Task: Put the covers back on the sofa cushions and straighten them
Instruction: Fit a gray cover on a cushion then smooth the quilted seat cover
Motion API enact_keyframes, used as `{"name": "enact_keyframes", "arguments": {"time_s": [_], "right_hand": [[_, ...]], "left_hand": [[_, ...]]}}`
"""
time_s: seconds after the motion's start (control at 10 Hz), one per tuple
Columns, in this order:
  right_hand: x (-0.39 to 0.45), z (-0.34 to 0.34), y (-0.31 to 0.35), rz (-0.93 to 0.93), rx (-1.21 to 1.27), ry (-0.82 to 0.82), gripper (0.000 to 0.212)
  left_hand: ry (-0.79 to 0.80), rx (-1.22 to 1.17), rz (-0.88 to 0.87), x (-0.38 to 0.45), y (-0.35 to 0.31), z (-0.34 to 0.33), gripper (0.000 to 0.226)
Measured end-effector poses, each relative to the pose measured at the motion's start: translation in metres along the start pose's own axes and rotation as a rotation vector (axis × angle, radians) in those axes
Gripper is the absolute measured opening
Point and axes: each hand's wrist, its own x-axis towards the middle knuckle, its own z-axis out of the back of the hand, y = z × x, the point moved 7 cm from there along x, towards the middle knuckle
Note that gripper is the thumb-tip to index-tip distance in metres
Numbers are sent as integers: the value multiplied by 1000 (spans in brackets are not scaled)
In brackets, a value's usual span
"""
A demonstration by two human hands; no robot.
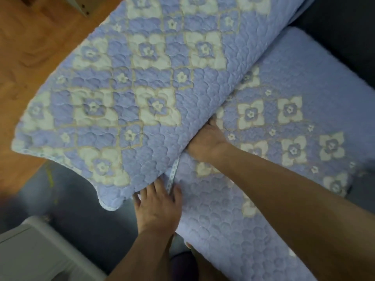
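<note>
Both hands [159, 203] press where two quilted covers [142, 88] meet.

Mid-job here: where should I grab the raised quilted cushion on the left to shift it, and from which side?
Probably at the near corner of the raised cushion, where the left hand already touches its trimmed edge, and along the seam against the flat cushion, where the right hand is tucked. Come from the near side: that lifted, overhanging edge leaves room for the fingers underneath.

Matt quilted cloth cover [154, 82], wood floor [36, 43]
</note>
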Motion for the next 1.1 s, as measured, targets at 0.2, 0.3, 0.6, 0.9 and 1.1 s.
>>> {"name": "enact_keyframes", "arguments": {"time_s": [0.2, 0.3, 0.6, 0.9, 1.1], "right_hand": [[-54, -3, 50, 443, -8, -177, 39], [-49, -19, 79, 380, 111, -205, 46], [-51, -51, 98, 90, -27, -88, 66], [-120, -74, 125, 90, 119, -138, 62], [-71, -80, 145, 150, -66, -28, 71]], "left_hand": [[-56, 66, -24, 15, 37, 16, 45], [-82, 12, -40, 10, 40, 7, 43], [303, -1351, 858, -4, 80, -61, 48], [61, -1094, 600, 16, 114, -30, 39], [-25, -826, 798, 27, 237, -15, 20]]}}
